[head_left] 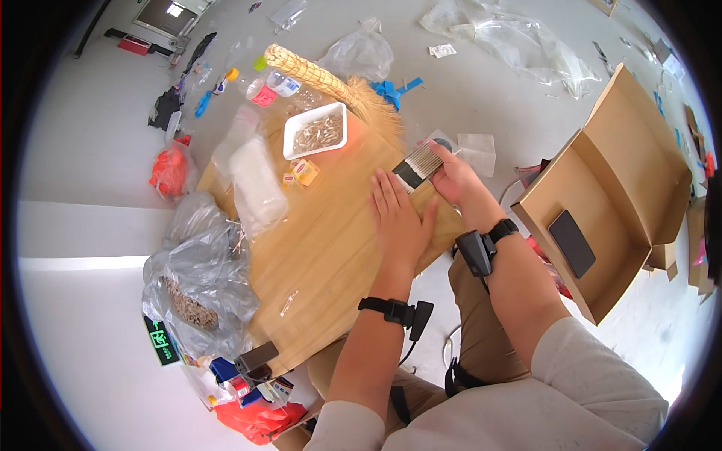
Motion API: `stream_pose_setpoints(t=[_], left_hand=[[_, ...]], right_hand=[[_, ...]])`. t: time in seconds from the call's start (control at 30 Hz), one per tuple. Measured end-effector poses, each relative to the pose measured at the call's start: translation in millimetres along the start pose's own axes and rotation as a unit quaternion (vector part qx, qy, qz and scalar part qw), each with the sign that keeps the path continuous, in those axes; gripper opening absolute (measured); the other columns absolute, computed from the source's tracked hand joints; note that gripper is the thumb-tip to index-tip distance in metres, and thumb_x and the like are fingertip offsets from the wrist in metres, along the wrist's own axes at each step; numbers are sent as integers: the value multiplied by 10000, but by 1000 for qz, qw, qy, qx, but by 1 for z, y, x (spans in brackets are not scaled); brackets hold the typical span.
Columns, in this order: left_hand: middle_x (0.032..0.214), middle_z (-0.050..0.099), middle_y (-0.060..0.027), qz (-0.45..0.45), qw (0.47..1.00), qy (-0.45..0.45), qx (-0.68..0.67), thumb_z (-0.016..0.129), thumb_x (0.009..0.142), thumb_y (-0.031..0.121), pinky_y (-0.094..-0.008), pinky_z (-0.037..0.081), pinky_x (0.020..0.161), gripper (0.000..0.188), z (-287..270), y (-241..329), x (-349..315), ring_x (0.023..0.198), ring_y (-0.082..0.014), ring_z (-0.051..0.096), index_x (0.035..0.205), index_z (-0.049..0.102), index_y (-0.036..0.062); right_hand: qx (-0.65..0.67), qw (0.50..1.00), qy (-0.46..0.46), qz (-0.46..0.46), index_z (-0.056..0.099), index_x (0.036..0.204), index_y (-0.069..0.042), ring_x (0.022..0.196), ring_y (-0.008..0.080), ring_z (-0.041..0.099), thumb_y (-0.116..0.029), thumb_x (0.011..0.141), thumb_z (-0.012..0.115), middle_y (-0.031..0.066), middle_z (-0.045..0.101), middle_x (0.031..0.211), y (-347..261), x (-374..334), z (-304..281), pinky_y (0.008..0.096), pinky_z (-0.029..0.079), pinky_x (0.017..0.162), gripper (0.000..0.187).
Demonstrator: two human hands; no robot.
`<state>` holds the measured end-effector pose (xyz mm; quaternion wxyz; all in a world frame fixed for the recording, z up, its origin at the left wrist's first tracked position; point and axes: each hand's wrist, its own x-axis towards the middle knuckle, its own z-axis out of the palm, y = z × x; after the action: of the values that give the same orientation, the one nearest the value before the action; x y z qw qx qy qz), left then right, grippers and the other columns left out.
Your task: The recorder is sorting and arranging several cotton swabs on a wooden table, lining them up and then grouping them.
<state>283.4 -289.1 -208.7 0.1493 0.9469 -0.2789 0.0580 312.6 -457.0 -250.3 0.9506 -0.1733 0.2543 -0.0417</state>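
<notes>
My right hand [454, 177] is closed round one end of a flat bundle of cotton swabs [421, 163], with pale sticks, white tips and a dark band across them. The bundle lies at the right edge of the wooden table [331, 248]. Flat on the tabletop, my left hand [398, 214] has its fingers stretched out, and its fingertips are by the white tips of the bundle. A couple of loose swabs [289, 302] lie nearer to me on the table.
A white tray [288, 146] of small brown pieces, yellow boxes [304, 172], a white plastic pack [256, 184] and a straw broom [323, 79] lie farther back. Grey plastic bags [199, 263] crowd the left edge. At right, an open cardboard box [541, 195] bears a phone [571, 243].
</notes>
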Motion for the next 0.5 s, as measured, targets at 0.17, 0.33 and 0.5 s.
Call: stream_pose_setpoints(t=[0.17, 0.33, 0.5], left_hand=[[1679, 199, -315, 2, 1000, 12, -8, 560, 999, 579, -584, 148, 1261, 972, 7, 1, 12, 1576, -468, 157, 1585, 226, -121], [1689, 182, -308, -5, 1000, -3, -2, 542, 1007, 580, -580, 136, 1265, 964, 7, 5, 18, 1582, -462, 143, 1590, 219, -117], [1694, 166, -306, -4, 1000, -14, 2, 520, 1017, 579, -575, 124, 1270, 951, 5, 5, 19, 1586, -458, 130, 1593, 217, -115]], right_hand=[[18, 1000, 15, -15, 560, 1351, -23, 1266, 264, 614, -171, 1053, 632, 109, 632, 1368, 1, -1, 14, 430, 525, 1086, 341], [7, 1000, 9, -24, 580, 1298, -13, 1293, 275, 617, -125, 1058, 610, 116, 673, 1312, -5, -8, 28, 451, 546, 1056, 266], [12, 999, 28, -8, 564, 1292, -18, 1303, 283, 617, -94, 1085, 543, 133, 668, 1328, -7, -8, 33, 449, 559, 1045, 221]])
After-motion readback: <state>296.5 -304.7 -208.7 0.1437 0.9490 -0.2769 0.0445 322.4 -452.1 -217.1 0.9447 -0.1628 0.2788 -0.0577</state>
